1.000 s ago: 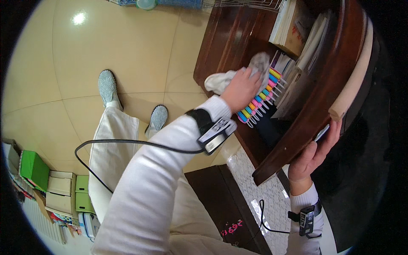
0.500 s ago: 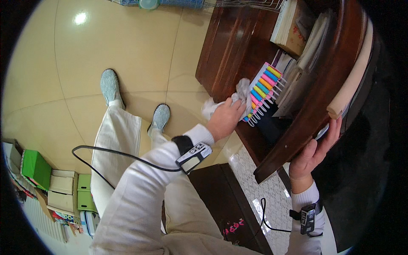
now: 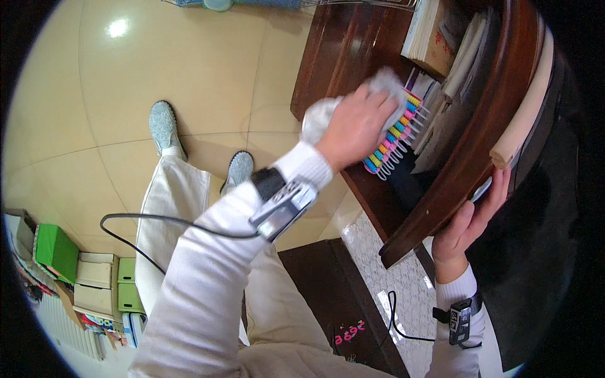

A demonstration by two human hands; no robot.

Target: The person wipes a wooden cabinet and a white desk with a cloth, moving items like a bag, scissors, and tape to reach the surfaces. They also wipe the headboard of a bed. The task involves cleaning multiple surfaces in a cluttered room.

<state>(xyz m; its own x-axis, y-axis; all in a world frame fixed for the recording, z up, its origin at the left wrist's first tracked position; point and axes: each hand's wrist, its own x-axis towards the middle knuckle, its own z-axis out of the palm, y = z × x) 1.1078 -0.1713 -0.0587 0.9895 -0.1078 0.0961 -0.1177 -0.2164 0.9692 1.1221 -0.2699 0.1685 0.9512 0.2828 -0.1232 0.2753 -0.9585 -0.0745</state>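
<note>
My left hand [image 3: 359, 126] is closed on a crumpled white cloth [image 3: 318, 120] and presses it against an abacus [image 3: 394, 140]. The abacus has rows of pink, blue, yellow and orange beads on pale rods. It stands tilted in a dark wooden cabinet [image 3: 403, 242], its upper part covered by the hand and cloth. My right hand [image 3: 463, 227] rests at the cabinet's edge, thumb and fingers stretched apart, below the end of a rounded pale wooden piece [image 3: 504, 154]. A small shiny whitish thing [image 3: 481, 189] shows between its thumb and fingers; what it is I cannot tell.
Thick books [image 3: 428, 38] and stacked papers [image 3: 466, 57] fill the cabinet beyond the abacus. A wire rack [image 3: 372, 5] stands at the top edge. Green and cream boxes [image 3: 57, 252] line the lower left. Black cables [image 3: 183, 222] run from devices on both wrists.
My left hand has moved up and slightly right with the cloth, over the abacus, covering more of its upper beads. My right hand has stayed nearly in place.
</note>
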